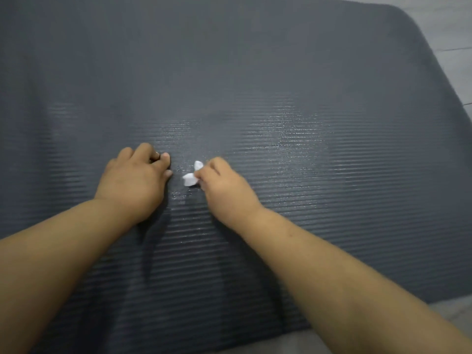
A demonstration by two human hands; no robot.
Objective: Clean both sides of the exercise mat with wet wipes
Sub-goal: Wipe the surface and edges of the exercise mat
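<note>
A dark grey ribbed exercise mat (pixel 255 72) lies flat and fills most of the view. Wet streaks shine on it around the middle. My right hand (pixel 224 187) grips a small crumpled white wet wipe (pixel 191 176) and presses it against the mat near the centre. My left hand (pixel 138 180) rests on the mat just left of the wipe, its fingers curled under and holding nothing that I can see. Both forearms reach in from the bottom corners.
The mat's rounded far corner (pixel 398 11) is at the top right, with pale floor (pixel 454 47) beyond it. More floor (pixel 449 310) shows at the lower right past the mat's near edge.
</note>
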